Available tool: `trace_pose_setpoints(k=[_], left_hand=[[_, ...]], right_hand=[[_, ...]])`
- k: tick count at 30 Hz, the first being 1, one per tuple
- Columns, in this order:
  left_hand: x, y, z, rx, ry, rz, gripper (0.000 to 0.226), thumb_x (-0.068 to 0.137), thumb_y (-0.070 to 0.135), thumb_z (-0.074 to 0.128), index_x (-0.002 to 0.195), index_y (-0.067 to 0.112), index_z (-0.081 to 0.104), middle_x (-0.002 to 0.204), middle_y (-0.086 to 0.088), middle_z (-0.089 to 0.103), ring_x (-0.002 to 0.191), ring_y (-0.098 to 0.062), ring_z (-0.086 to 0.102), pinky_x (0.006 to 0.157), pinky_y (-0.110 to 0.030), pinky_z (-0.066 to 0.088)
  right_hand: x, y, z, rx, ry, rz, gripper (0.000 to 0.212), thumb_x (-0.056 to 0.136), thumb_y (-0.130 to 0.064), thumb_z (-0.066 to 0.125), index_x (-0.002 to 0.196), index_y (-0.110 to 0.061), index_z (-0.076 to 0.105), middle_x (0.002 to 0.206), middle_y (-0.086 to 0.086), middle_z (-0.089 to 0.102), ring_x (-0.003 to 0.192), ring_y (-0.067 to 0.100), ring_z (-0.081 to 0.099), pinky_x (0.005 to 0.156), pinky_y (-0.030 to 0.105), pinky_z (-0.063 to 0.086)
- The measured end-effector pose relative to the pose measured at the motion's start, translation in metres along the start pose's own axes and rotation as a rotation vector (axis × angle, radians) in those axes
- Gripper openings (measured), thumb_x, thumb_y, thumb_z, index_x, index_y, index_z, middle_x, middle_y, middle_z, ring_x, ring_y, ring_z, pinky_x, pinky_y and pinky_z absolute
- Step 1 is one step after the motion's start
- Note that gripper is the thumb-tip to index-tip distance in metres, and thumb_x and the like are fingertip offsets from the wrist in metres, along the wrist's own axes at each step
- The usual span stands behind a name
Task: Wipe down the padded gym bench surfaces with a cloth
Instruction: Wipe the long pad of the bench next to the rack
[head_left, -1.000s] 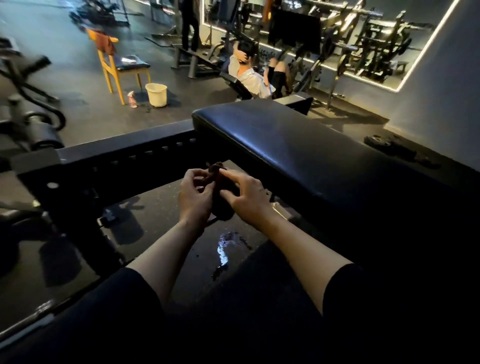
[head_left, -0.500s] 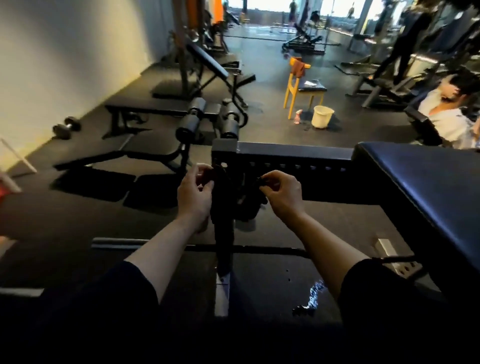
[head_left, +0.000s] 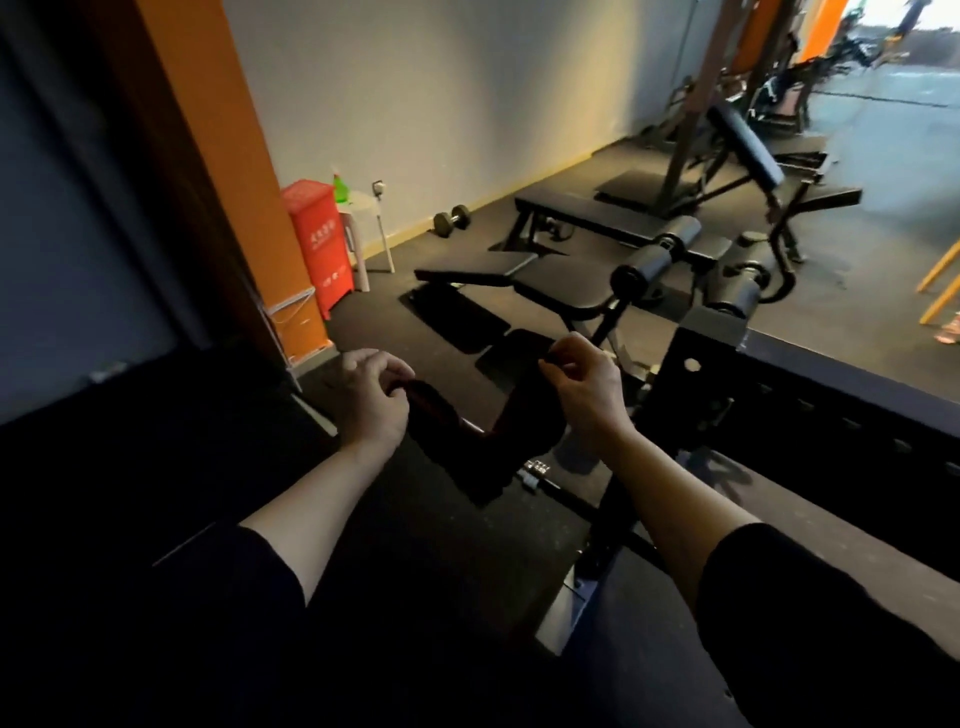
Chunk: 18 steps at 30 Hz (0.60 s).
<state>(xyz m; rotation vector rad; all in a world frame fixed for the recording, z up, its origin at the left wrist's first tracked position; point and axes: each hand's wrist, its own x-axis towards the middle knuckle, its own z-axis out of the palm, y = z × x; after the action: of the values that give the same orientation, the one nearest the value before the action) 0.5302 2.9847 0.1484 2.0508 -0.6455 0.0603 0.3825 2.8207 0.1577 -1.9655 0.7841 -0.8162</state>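
My left hand (head_left: 371, 402) and right hand (head_left: 584, 387) hold the cloth (head_left: 483, 441) stretched between them, each pinching one end with curled fingers and thumb. The cloth sags from both grips into a low fold at about 6 o'clock of the gap between my hands, hanging free above the floor (head_left: 431, 545), touching nothing else that I can make out.

The cloth is dark, soft and limp, with a dull reddish tint near my left fingers (head_left: 395, 371). The floor is dark matt rubber. At 3 o'clock from my right hand stands the frame (head_left: 727, 395), black square steel with a row of holes along its beam. Beyond, at 12 to 1 o'clock, lies a bench (head_left: 571, 286) with flat black pads and two round foam rollers (head_left: 657, 254), smooth and cylindrical.

At 11 o'clock a red box (head_left: 319, 241) stands against an orange pillar (head_left: 208, 156); a dumbbell (head_left: 452, 221) lies by the pale wall (head_left: 467, 93).

Open floor lies under and to the left of my hands; the frame's edge is just beside my right wrist, closing that side
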Motion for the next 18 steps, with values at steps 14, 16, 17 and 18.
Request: trace_pose_setpoints(k=[14,16,17,18], left_hand=[[0.165,-0.064,0.002,-0.114,-0.380,0.212,0.013,0.088,0.011,0.063,0.099,0.017,0.066,0.095,0.003,0.066,0.094,-0.009,0.062,0.082,-0.027,0.053],[0.193,-0.070,0.002,-0.135,-0.356,0.200,0.007,0.089,0.014,0.062,0.095,0.018,0.062,0.093,0.005,0.064,0.092,-0.009,0.061,0.074,-0.021,0.051],[0.206,-0.072,0.001,-0.150,-0.338,0.189,0.006,0.090,0.015,0.061,0.095,0.018,0.060,0.090,0.008,0.061,0.090,-0.008,0.060,0.071,-0.018,0.047],[0.219,-0.074,0.000,-0.172,-0.315,0.164,0.006,0.091,0.016,0.060,0.096,0.018,0.058,0.087,0.011,0.057,0.087,-0.005,0.057,0.070,-0.016,0.044]], right_hand=[[0.121,-0.057,0.168,-0.134,-0.293,-0.229,0.013,0.086,-0.021,0.069,0.095,-0.013,0.066,0.093,-0.003,0.064,0.085,0.003,0.060,0.066,0.011,0.045],[0.145,-0.062,0.180,-0.095,-0.330,-0.165,0.014,0.086,-0.019,0.068,0.098,-0.013,0.066,0.098,0.000,0.065,0.090,0.009,0.063,0.072,0.018,0.052],[0.157,-0.063,0.187,-0.047,-0.353,-0.123,0.015,0.085,-0.017,0.068,0.099,-0.012,0.066,0.099,0.002,0.065,0.091,0.011,0.064,0.075,0.023,0.055],[0.168,-0.062,0.193,-0.018,-0.374,-0.088,0.015,0.085,-0.014,0.068,0.099,-0.012,0.067,0.100,0.003,0.066,0.092,0.012,0.065,0.077,0.026,0.057]])
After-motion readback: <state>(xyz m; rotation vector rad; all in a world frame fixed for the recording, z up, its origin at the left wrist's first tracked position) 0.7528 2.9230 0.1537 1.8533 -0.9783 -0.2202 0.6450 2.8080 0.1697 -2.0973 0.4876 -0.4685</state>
